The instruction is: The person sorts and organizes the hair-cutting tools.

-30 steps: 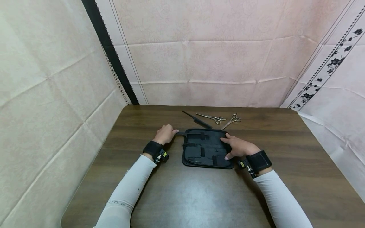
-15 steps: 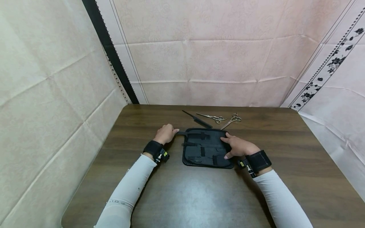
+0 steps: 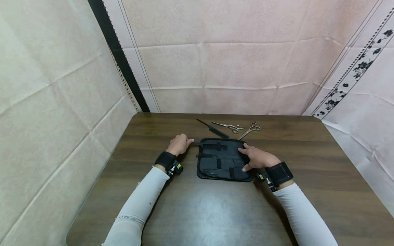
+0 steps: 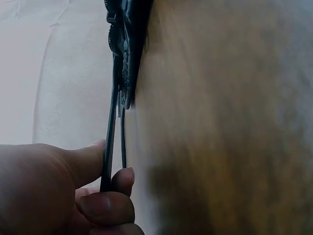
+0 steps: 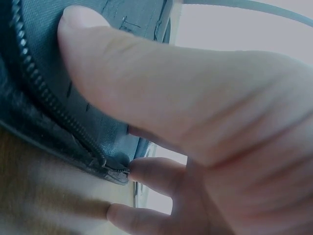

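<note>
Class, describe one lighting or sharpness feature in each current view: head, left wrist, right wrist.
Head: pale glare on the table, dark shadow along the right sleeve; left wrist: dim, table grain blurred; right wrist: hazy, with washed-out brightness behind the right hand.

Screened-off recording station, by the look of it; pale creased cloth [image 3: 240, 68] hung behind and on both sides of a wood-grain table [image 3: 215, 215]; black floral band [image 3: 363, 66] down the cloth at right; small camera [image 3: 177, 167] strapped at each wrist; whether home or workshop, cannot tell.
</note>
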A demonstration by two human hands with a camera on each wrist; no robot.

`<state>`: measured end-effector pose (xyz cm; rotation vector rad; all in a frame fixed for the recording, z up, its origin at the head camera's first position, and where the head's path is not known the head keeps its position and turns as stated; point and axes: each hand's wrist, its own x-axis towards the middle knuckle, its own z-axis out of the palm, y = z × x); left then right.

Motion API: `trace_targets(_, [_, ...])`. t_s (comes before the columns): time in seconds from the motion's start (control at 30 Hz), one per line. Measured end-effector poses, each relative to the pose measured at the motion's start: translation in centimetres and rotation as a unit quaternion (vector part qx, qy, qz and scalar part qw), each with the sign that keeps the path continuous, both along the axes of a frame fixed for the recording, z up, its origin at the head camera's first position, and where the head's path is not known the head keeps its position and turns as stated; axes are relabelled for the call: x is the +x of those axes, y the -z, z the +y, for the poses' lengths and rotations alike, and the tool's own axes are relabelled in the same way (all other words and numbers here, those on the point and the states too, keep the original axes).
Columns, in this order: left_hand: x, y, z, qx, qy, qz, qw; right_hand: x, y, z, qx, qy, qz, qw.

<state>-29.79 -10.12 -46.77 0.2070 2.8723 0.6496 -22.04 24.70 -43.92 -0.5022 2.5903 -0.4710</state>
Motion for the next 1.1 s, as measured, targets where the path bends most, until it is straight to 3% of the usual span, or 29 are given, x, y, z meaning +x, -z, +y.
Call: trace_targets(1.1, [4.1,0.1,1.3,-0.015,-0.021,0.004,0.9997,2.1,0.3,1.0,-0.002,-0.038,0.015,0.999])
